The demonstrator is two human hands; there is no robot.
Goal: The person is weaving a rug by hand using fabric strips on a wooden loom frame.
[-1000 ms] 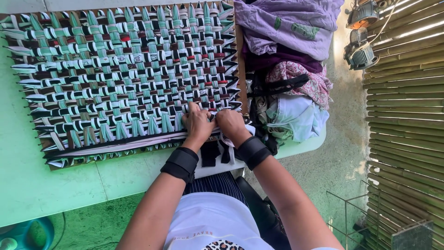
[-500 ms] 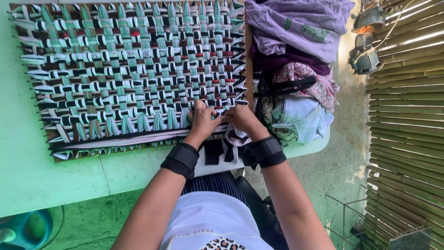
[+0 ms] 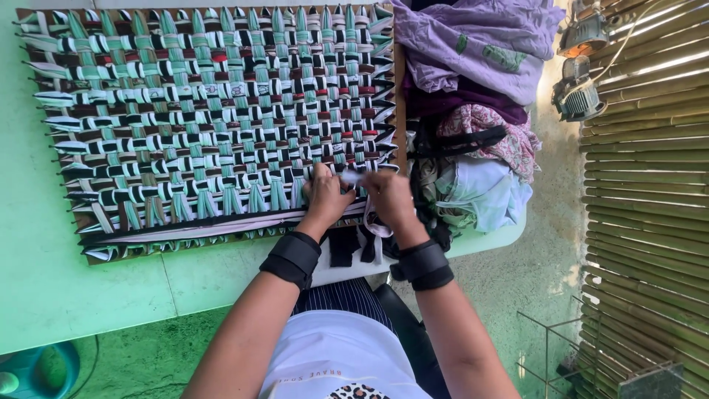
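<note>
A woven mat of green, black, white and red fabric strips is stretched on a brown frame with nails, lying on a pale green table. My left hand pinches strips at the mat's near right corner. My right hand is beside it, holding a white fabric strip that runs between both hands and loops down past my wrist. Both wrists wear black bands.
A pile of clothes, purple, pink floral and pale blue, lies right of the mat. Bamboo fencing runs along the right, with two small machines near it. A teal basin sits at bottom left. A wire rack stands on the ground.
Both hands have moved slightly right and farther up along the mat's near edge, drawing the white strip taut between them.
</note>
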